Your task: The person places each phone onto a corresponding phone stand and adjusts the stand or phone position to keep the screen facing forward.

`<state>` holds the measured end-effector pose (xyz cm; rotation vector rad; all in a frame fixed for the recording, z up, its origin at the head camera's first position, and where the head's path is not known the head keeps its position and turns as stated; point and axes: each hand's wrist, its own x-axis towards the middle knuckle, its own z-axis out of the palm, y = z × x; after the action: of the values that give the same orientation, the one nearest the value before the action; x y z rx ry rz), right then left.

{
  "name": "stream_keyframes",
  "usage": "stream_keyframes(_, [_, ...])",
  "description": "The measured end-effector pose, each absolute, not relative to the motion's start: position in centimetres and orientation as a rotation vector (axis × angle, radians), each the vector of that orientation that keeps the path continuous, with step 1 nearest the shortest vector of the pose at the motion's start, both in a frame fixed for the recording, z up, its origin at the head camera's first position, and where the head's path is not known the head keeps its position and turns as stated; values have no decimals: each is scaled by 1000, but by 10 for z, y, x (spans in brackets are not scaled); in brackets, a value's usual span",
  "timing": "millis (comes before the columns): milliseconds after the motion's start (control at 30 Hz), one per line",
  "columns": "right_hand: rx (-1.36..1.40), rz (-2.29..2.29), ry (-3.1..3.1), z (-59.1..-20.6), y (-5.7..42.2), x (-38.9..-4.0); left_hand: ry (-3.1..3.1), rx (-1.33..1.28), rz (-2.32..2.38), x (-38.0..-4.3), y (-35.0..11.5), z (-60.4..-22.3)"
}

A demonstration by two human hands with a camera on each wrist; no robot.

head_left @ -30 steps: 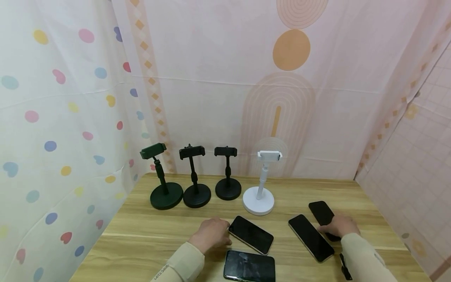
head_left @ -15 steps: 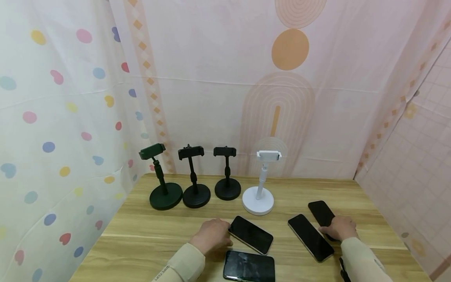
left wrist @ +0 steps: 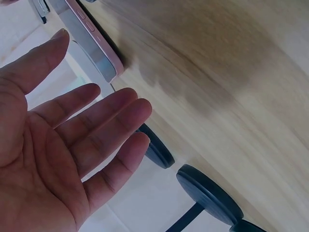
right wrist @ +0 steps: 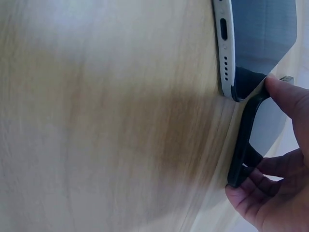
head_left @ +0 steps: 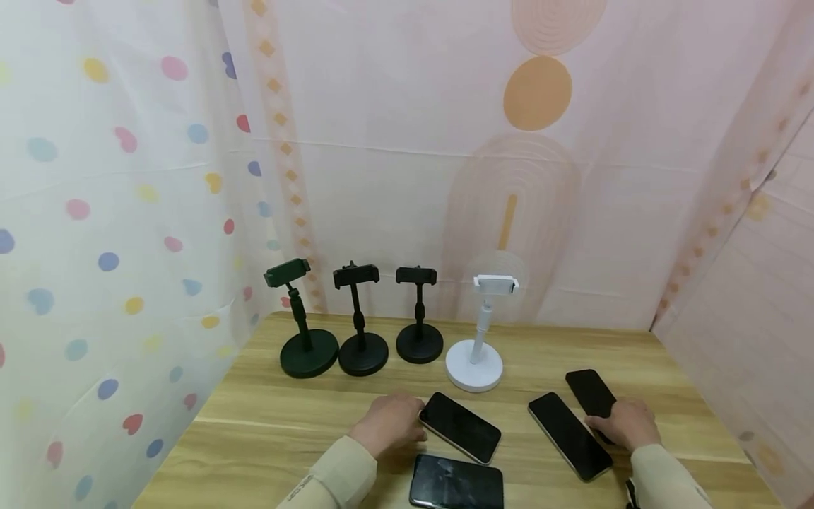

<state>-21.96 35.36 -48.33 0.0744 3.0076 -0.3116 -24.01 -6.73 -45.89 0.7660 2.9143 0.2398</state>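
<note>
Your right grip [head_left: 628,424] pinches the far-right smartphone [head_left: 590,391] by its long edges, thumb on one side and fingers on the other, toward the end nearer you. Treat the desk [head_left: 267,417] as a dial with twelve at the back wall, and that phone sits at about three o'clock; whether any edge of it is off the wood, you can't tell.

Your left grip [head_left: 391,424] is relaxed and holds nothing, its fingers loosely extended just beside the central smartphone [head_left: 461,427], on that phone's nine o'clock side. Contact there can't be made out.

Watch your right thumb first. It lies in the narrow gap next to the silver-edged smartphone [head_left: 569,436], at about eight o'clock from the held one, so a sideways swing would likely nudge it. Thin, smooth edges could also slip out if you pinch too lightly or too near one end.

On your left, a careless push could slide the central phone into the glossy smartphone [head_left: 456,484] at six o'clock, since little wood separates them.

Further off, the white phone stand [head_left: 481,335] just past twelve is the one you might clip by reaching inward low. The dark green phone stand [head_left: 299,318] at ten and the black phone stand [head_left: 359,322] at eleven have bases set close together, so bumping one would probably jostle the other.
</note>
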Motion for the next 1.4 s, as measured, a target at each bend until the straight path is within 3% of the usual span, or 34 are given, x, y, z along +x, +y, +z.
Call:
stream_keyframes(600, [261, -519, 3073, -485, 349, -215, 2956, 767, 191, -243, -61, -452])
stream_keyframes(1067, [372, -739, 3126, -476, 313, -219, 3006, 826, 116, -254, -57, -451])
stream_keyframes(1400, [475, -916, 3152, -475, 284, -217, 3115, 1006, 118, -265, -53, -448])
